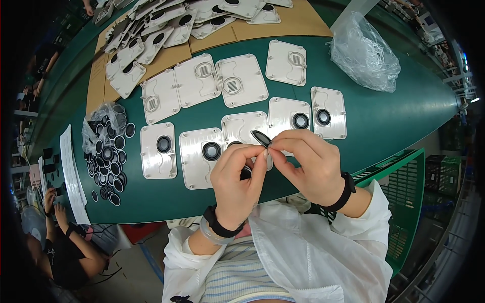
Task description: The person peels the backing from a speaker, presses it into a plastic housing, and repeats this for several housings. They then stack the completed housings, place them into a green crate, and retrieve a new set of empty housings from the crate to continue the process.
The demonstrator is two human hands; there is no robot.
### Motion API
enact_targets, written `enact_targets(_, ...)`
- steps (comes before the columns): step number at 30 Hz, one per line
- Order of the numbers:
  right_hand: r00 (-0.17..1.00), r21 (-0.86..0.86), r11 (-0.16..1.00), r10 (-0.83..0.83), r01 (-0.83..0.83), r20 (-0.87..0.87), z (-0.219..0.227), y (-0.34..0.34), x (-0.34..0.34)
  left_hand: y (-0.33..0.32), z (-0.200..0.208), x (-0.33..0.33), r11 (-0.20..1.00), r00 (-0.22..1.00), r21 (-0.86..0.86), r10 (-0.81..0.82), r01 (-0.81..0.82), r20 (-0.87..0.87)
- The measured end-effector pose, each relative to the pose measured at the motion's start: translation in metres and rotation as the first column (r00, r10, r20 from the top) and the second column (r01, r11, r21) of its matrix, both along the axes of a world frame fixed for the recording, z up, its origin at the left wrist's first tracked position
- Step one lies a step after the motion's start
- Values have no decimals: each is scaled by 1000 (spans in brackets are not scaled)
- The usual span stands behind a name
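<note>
Both hands meet over the near row of panels, pinching between their fingertips a small black disc, thin and tilted, perhaps a small speaker. My left hand grips its lower edge; my right hand closes on it from the right. Beneath them lies a white plastic panel, partly covered by my left hand. Beside it, other white panels carry a black round part with a pale centre. Farther off, white panels show a bare round grille.
A pile of black discs with pale rims spills from a clear bag at left. Stacked white panels lie on cardboard. A clear plastic bag sits far right. A green crate stands beside the table; another person works left.
</note>
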State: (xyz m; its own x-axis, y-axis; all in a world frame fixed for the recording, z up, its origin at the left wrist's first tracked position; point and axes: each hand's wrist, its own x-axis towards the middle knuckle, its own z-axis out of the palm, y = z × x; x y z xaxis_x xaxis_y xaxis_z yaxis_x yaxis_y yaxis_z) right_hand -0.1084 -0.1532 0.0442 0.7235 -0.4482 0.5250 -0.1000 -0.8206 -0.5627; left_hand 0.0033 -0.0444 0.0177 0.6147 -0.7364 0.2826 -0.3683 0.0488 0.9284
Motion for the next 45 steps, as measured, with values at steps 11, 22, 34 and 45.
enact_targets(11, 959, 375, 912, -60, 165, -278, 14, -5, -3, 6, 2, -1, 999, 997, 33, 5, -3, -79)
enact_targets(22, 961, 838, 474, 167, -272, 219, 2, -13, 0, 13, 10, -1, 981, 906, 117, -91, 152, -413)
enact_targets(34, 924, 721, 606, 361, -336, 127, 28, -35, -20, 18, 9, 26, 909, 358, -15, -178, 416, -917)
enact_targets(45, 973, 94, 970, -229, 224, 43, 34, -73, -9, -70, 28, 44, 844, 883, 315, -468, 433, 39)
